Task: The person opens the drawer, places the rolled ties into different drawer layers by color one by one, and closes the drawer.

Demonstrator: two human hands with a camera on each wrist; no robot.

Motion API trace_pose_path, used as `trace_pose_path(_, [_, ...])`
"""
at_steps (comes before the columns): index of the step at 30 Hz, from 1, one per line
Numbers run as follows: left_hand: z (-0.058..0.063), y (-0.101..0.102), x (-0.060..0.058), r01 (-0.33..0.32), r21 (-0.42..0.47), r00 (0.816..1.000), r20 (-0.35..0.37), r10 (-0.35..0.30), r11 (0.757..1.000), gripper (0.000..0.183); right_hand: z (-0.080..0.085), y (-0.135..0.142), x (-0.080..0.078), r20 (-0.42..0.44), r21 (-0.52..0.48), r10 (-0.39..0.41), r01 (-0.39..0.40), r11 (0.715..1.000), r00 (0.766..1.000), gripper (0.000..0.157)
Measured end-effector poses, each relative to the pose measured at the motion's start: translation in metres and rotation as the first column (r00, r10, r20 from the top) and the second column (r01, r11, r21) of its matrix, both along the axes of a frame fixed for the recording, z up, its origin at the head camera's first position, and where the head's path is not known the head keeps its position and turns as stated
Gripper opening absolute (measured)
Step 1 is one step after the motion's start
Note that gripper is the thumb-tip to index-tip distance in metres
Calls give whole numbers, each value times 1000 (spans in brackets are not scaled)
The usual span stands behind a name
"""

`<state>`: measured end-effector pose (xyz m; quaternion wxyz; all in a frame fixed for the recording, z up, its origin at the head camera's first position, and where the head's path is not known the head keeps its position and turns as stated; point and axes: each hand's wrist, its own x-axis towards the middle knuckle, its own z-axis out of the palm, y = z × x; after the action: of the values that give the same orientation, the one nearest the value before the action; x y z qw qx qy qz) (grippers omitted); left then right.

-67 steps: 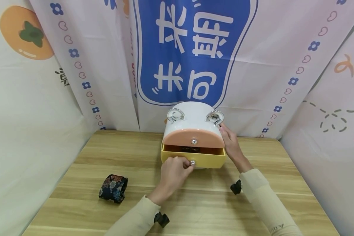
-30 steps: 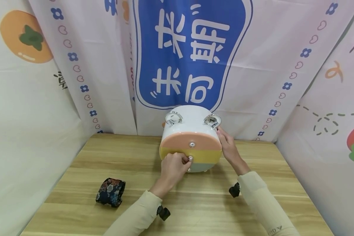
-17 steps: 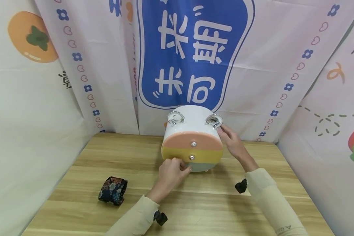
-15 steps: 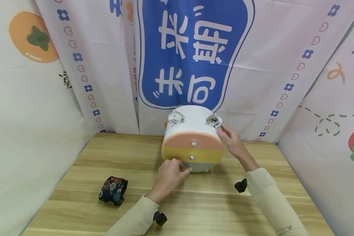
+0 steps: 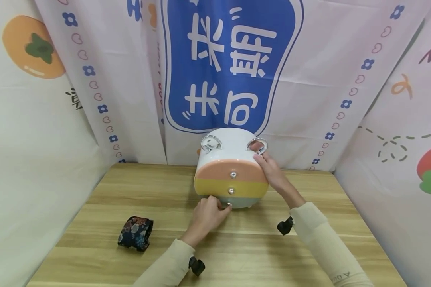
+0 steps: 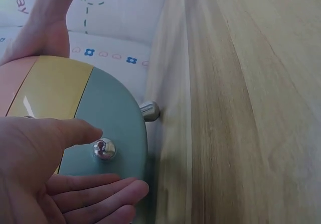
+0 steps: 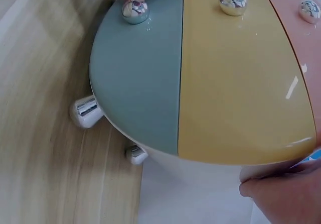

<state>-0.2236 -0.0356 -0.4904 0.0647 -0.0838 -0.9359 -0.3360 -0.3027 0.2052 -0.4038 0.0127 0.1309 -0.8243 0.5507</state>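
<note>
A white rounded mini drawer cabinet [image 5: 233,138] stands at the back of the table, its salmon, yellow and grey-green drawers all closed. Each has a silver ball knob. My left hand [image 5: 209,213] is at the bottom drawer [image 6: 113,101]; in the left wrist view the thumb tip lies right beside its knob [image 6: 104,148], with the other fingers loosely extended on the knob's other side. My right hand [image 5: 271,172] rests against the cabinet's upper right side, fingers by the right silver ring [image 5: 257,146]. In the right wrist view part of that hand shows at the cabinet wall.
A rolled dark floral cloth [image 5: 135,233] lies on the left of the wooden table [image 5: 244,255]. The left silver ring [image 5: 211,144] sits on the cabinet's top. Silver feet [image 7: 86,111] hold the cabinet off the table. Printed fabric [image 5: 309,67] hangs close behind.
The yellow drawer, pulled out at first, was pushed in. My left hand then moved down from its knob to the bottom one. My right hand shifted inward toward the right ring.
</note>
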Motion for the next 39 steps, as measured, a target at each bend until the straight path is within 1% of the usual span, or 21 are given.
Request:
trace_pose_path(4, [-2, 3, -3, 0, 21, 1000, 16, 0, 1000, 61, -4, -2, -1, 2, -52, -6, 6, 999, 1000, 68])
trace_pose_path(12, [-6, 8, -6, 1, 57, 1000, 15, -2, 998, 60, -7, -5, -2, -17, -76, -28, 27, 997, 999, 62])
trace_pose_path(16, [-7, 10, -7, -2, 73, 1000, -6, 3, 997, 62, -8, -7, 0, -18, -86, -39, 38, 996, 999, 61])
trace_pose_path(23, [-12, 12, -9, -10, 85, 999, -34, 13, 996, 61, -10, -5, 1, -29, -74, -54, 52, 996, 998, 60])
trace_pose_path(32, [-14, 11, -10, -8, 77, 998, -65, 13, 997, 60, -12, -6, -2, -46, -96, -53, 48, 994, 998, 59])
trace_pose_path(39, [-16, 12, -10, -19, 71, 996, -89, 25, 997, 55, -11, -6, -1, -48, -97, -56, 51, 994, 997, 60])
